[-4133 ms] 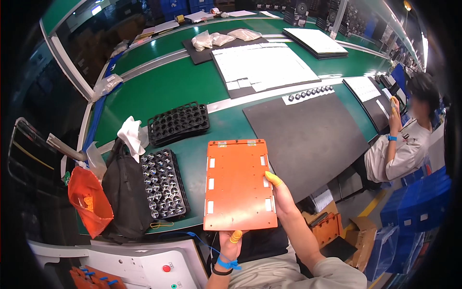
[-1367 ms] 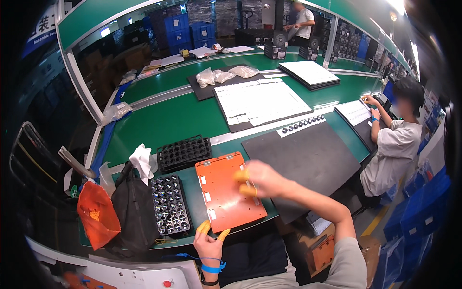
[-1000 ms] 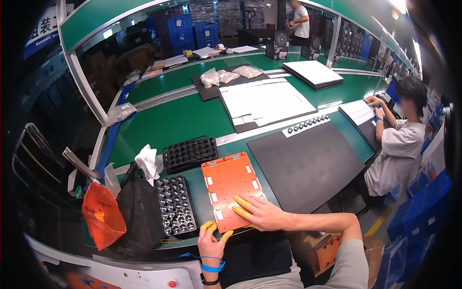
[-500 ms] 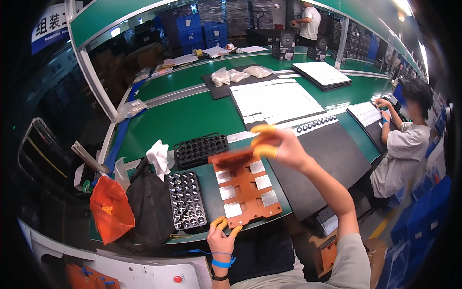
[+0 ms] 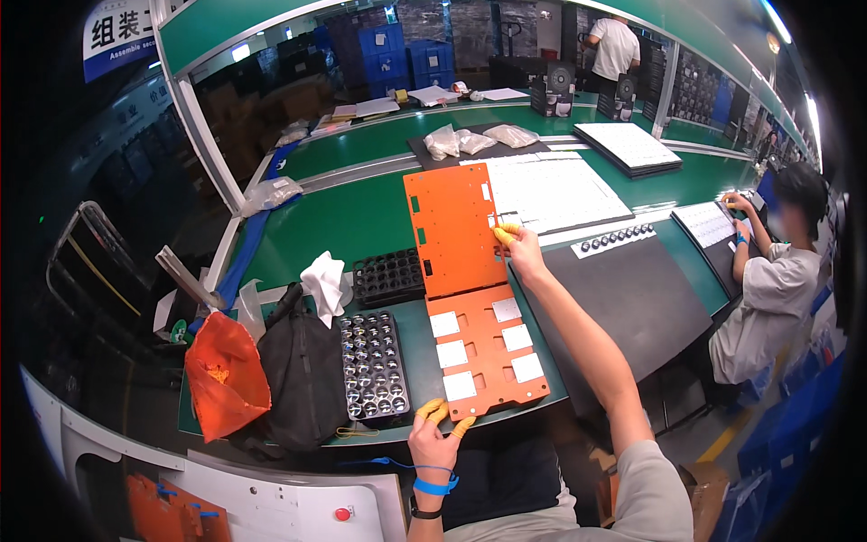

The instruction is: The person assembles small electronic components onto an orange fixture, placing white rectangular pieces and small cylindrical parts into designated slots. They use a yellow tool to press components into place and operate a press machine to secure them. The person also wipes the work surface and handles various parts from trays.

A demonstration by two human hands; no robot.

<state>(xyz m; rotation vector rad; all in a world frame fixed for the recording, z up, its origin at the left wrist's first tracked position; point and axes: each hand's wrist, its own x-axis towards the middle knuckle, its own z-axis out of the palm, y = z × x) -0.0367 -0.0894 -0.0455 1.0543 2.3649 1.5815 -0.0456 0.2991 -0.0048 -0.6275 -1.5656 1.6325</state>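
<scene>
An orange hinged fixture sits at the front of the green bench. Its base [image 5: 482, 357] carries two columns of pale square plates [image 5: 516, 338], several in all, with cut-outs between them. The flat orange lid [image 5: 456, 226] is swung up and back from the base, its inner face showing slots and small holes. My right hand [image 5: 524, 251], in yellow finger cots, pinches the lid's right edge. At the base's near left corner, my left hand [image 5: 433, 447] grips the edge with yellow-covered fingers and thumb; a blue strap circles that wrist.
Left of the fixture stand a black tray of shiny round parts [image 5: 373, 366], another black tray [image 5: 386, 276], a black bag [image 5: 302, 379] and an orange bag [image 5: 226, 384]. White sheets [image 5: 564, 194] lie behind, a dark mat [image 5: 623, 312] right. A co-worker [image 5: 768, 280] sits far right.
The lid has swung from a nearly edge-on position to wide and raised, with my right hand moving from above it to its right edge. My left hand stays at the base's corner.
</scene>
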